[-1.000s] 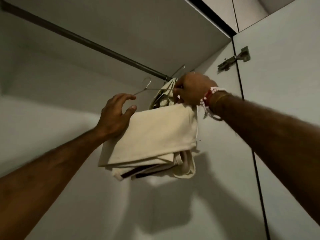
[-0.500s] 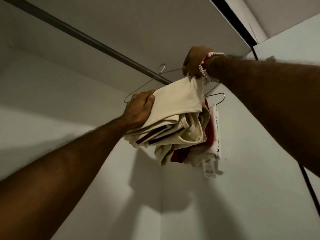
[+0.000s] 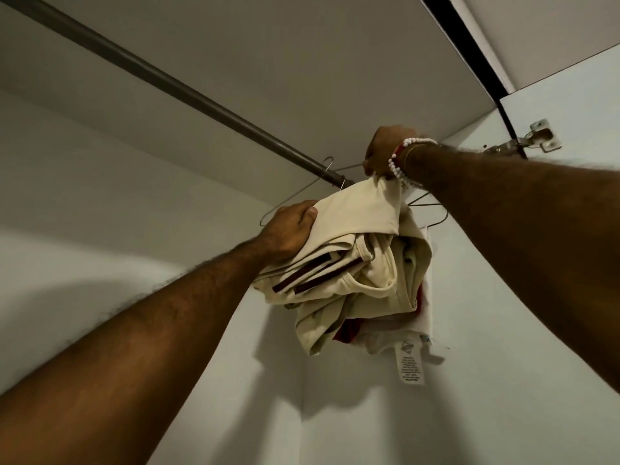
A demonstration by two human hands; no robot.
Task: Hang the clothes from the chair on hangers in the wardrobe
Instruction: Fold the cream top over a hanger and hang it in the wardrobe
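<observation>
The wardrobe was pale inside, seen from below, with a dark rail [image 3: 188, 92] running under its top panel and a door hinge [image 3: 533, 139] at the upper right. Your left hand [image 3: 288, 229] gripped the folded edge of the cream garment [image 3: 362, 223], thumb on top and fingers curled beneath. Your right hand [image 3: 382, 152], beaded bracelet [image 3: 397, 162] at the wrist, was closed at the garment's top corner, just beside the rail's end, where a wire of the hanger [image 3: 292, 199] ran into it. Whether it pinched wire, cloth or both could not be told. The garment hung bunched against the right wall, with something red [image 3: 349, 330] and a white piece with a care label [image 3: 411, 367] behind it. You seemed to be at the hooking step. A hook showed at the rail, but whether it was seated over it was unclear. Next you would likely need to settle the hook, then ease both hands off and let the cloth drop straight.
</observation>
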